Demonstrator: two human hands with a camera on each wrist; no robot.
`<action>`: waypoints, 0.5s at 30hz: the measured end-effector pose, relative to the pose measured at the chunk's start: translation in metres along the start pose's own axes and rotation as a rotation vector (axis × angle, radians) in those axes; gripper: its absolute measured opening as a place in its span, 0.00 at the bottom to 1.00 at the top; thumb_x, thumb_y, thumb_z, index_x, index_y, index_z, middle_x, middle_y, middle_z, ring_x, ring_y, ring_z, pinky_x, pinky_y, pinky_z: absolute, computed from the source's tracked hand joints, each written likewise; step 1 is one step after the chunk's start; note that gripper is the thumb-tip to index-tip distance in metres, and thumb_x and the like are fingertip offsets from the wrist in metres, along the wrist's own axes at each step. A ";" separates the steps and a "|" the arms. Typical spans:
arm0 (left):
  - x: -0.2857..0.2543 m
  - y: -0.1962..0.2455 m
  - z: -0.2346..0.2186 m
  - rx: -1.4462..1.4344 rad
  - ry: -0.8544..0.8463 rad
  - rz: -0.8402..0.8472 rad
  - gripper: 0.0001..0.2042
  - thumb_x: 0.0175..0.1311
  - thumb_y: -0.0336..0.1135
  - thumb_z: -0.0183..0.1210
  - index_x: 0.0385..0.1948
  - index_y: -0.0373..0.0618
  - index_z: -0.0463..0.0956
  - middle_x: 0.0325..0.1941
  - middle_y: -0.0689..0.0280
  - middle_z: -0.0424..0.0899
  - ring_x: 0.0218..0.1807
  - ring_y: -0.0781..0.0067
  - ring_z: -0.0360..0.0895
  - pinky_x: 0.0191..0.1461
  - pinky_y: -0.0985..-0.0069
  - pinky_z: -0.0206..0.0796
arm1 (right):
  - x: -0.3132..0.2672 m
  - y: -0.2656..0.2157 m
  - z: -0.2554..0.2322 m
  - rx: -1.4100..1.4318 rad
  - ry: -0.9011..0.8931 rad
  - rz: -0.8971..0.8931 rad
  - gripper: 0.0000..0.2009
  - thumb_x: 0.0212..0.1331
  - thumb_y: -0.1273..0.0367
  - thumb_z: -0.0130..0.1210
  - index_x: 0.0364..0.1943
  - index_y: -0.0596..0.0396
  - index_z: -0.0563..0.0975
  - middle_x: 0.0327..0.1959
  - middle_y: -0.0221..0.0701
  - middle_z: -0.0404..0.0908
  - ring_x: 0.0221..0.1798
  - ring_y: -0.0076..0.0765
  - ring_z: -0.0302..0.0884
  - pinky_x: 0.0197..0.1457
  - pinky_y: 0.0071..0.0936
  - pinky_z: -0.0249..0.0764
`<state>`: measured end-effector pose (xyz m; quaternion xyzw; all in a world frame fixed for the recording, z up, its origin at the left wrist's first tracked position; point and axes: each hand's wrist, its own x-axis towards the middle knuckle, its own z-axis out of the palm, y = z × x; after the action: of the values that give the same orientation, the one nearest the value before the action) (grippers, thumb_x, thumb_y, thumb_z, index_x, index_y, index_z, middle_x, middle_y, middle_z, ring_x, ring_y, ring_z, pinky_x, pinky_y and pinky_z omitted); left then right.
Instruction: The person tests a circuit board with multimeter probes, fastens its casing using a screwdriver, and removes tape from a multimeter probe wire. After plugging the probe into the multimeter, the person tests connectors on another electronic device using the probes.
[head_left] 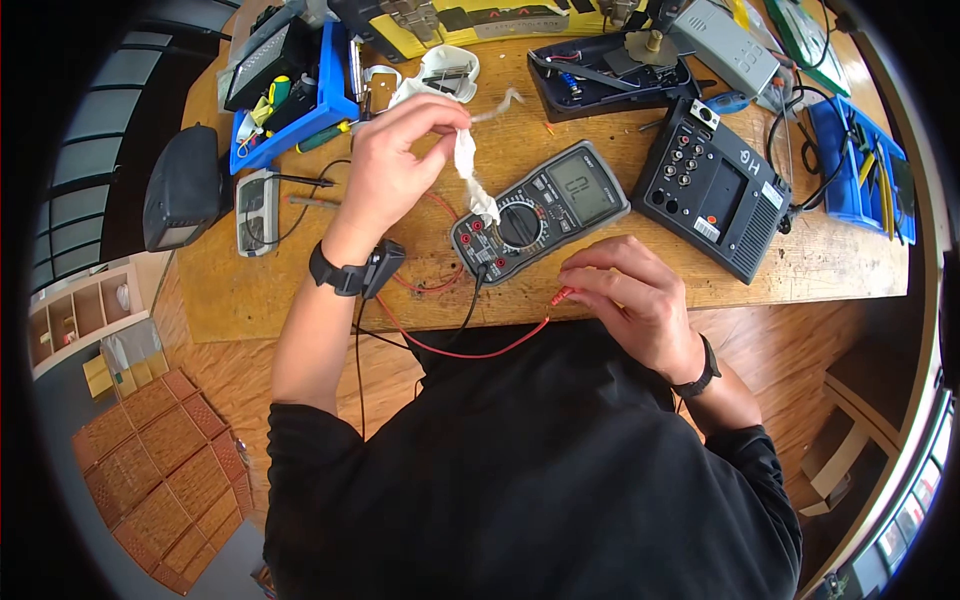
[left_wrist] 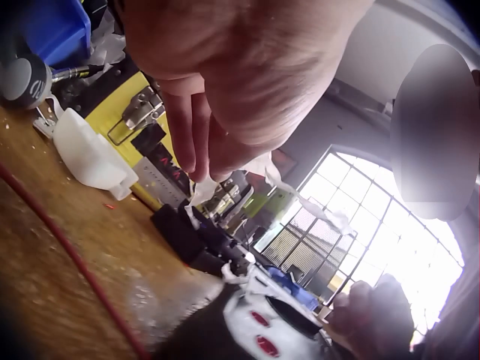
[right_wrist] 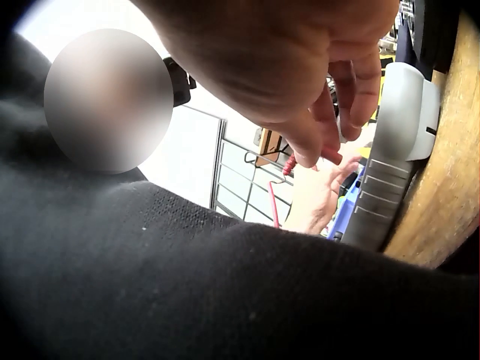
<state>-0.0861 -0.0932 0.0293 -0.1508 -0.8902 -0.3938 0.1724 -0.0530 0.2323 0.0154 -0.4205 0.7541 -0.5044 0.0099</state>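
Note:
In the head view my left hand [head_left: 395, 165] pinches a twisted strip of white tissue [head_left: 464, 158] between thumb and fingertips. The strip hangs down to the dial of a dark grey digital multimeter [head_left: 545, 208], which lies face up on the wooden bench. At its front side my right hand [head_left: 640, 295] holds the red plug [head_left: 562, 295] of a test lead, with the red wire [head_left: 460, 354] looping left from it. A black plug [head_left: 481, 274] sits in one of the meter's lower sockets. The right wrist view shows the red plug [right_wrist: 330, 156] between thumb and fingers.
Beyond the meter lie an opened black casing [head_left: 600, 85] and a white dish [head_left: 455, 65]. A black device [head_left: 715, 190] with round sockets stands right of the meter. Blue bins of tools [head_left: 325, 110] flank both sides. The bench's front edge [head_left: 800, 304] runs close to my body.

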 end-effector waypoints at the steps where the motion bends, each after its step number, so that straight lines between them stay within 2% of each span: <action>1: -0.001 -0.005 0.000 0.111 -0.053 0.076 0.10 0.63 0.19 0.69 0.44 0.42 0.86 0.48 0.64 0.91 0.48 0.64 0.91 0.50 0.72 0.83 | -0.001 0.000 0.000 0.006 0.013 -0.005 0.13 0.53 0.78 0.73 0.44 0.53 0.90 0.47 0.33 0.88 0.48 0.43 0.86 0.50 0.37 0.84; 2: -0.003 -0.008 -0.001 0.176 -0.079 0.076 0.09 0.64 0.21 0.69 0.44 0.43 0.86 0.48 0.64 0.91 0.49 0.59 0.90 0.51 0.69 0.82 | -0.001 -0.001 0.000 0.012 0.025 -0.010 0.13 0.53 0.78 0.73 0.44 0.54 0.90 0.46 0.32 0.89 0.47 0.43 0.86 0.49 0.37 0.83; 8: -0.004 -0.032 -0.013 0.241 -0.161 0.080 0.07 0.66 0.24 0.68 0.43 0.43 0.85 0.50 0.64 0.91 0.50 0.57 0.90 0.52 0.67 0.82 | 0.000 0.000 0.005 0.031 0.013 -0.018 0.12 0.55 0.77 0.74 0.43 0.54 0.90 0.44 0.32 0.89 0.45 0.42 0.86 0.48 0.36 0.83; 13: -0.002 -0.034 -0.018 0.258 -0.107 0.022 0.06 0.66 0.21 0.67 0.43 0.39 0.86 0.54 0.63 0.91 0.54 0.59 0.89 0.57 0.68 0.82 | 0.004 -0.003 0.008 0.045 -0.013 -0.028 0.12 0.54 0.78 0.74 0.43 0.55 0.89 0.44 0.33 0.90 0.46 0.43 0.87 0.49 0.36 0.83; 15: -0.003 -0.029 -0.014 0.308 -0.087 0.074 0.07 0.66 0.21 0.68 0.43 0.40 0.87 0.54 0.64 0.90 0.56 0.61 0.89 0.58 0.68 0.81 | 0.004 -0.004 0.008 0.044 -0.025 -0.024 0.13 0.52 0.79 0.74 0.44 0.57 0.89 0.45 0.34 0.90 0.48 0.43 0.89 0.50 0.37 0.83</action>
<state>-0.0924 -0.1232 0.0176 -0.1720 -0.9406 -0.2391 0.1691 -0.0496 0.2236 0.0164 -0.4356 0.7376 -0.5154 0.0225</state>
